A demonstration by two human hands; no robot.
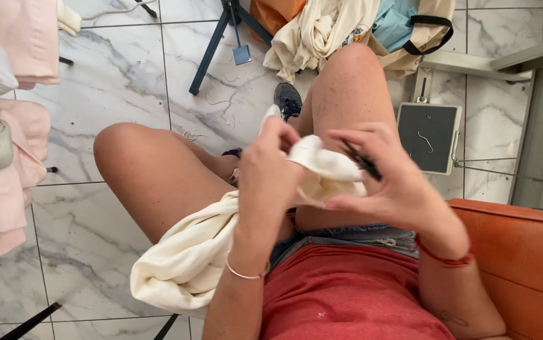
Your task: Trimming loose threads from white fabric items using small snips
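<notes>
Right now I am seeing the left hand (270, 173) pinching a fold of cream cloth (322, 165), its fingers (282, 133) curling tight around the bunched edge. Just beside it, the right hand (388, 182) is gripping a small dark tool (361, 160) between thumb and fingertips, its tip lying against the same fold; I cannot tell what kind of tool it is. Both hands are hovering above the lap, between the two bare knees. From the fold, the cream cloth is trailing down across the left thigh and hanging in a thick roll beside the hip, above the marble floor (114, 82). A thin bracelet (244, 273) is circling the left wrist, and a red cord (446, 257) is circling the right. Further out, an orange seat (523, 252) is showing at the person's right, and a grey pedal plate (429, 136) is lying on the floor past the right knee. Pink garments (7, 157) are hanging at the person's left, and a heap of pale cloth and bags (347, 28) is lying beyond the knees
</notes>
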